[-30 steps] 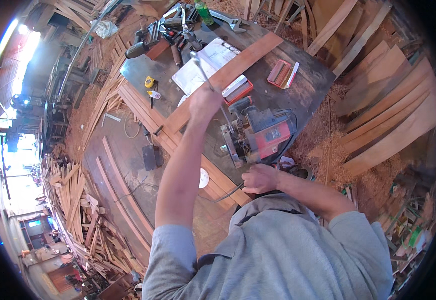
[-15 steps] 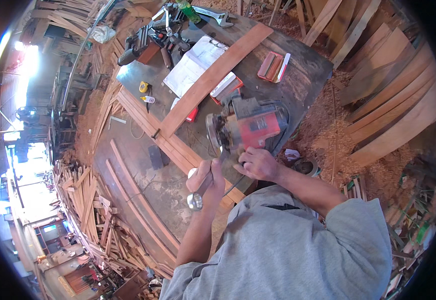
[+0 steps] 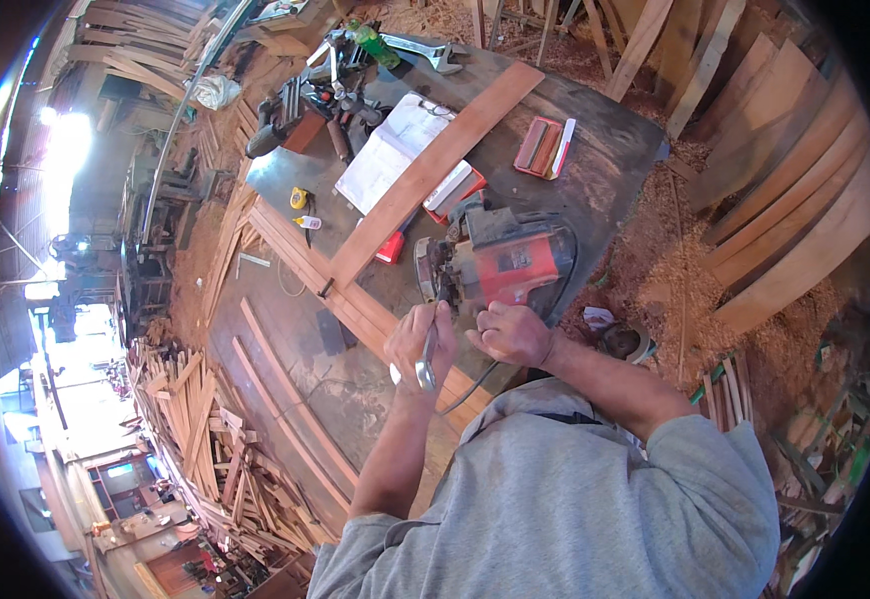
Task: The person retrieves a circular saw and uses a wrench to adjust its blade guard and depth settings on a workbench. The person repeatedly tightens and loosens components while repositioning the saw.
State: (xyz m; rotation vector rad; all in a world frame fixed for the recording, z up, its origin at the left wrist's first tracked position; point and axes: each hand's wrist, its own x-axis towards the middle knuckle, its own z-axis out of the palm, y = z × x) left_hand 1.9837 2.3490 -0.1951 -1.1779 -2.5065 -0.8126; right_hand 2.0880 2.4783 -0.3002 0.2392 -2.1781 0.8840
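Note:
A red-and-grey router (image 3: 517, 262) lies on its side at the near part of the dark workbench (image 3: 595, 130), its round base toward the left. My left hand (image 3: 415, 337) is closed around a shiny metal wrench (image 3: 426, 371), whose ring end points back toward me. The wrench's far end reaches up to the router's collet area, where the contact is hard to see. Beside it, my right hand (image 3: 516, 334) is closed with curled fingers against the router's near side. What those fingers grip is hidden.
A wooden board (image 3: 445, 165) lies across an open notebook (image 3: 380, 165). Around it are a tape measure (image 3: 299, 198), a green bottle (image 3: 375, 45), a large adjustable wrench (image 3: 425, 52) and a red case (image 3: 545, 147). Long wood strips (image 3: 300, 245) run along the bench's left edge. Curved planks (image 3: 795, 230) stand at right.
My left hand has turned the wrench, its ring end swinging up and to the right. My right hand stays closed by the router. The whole view has shifted slightly.

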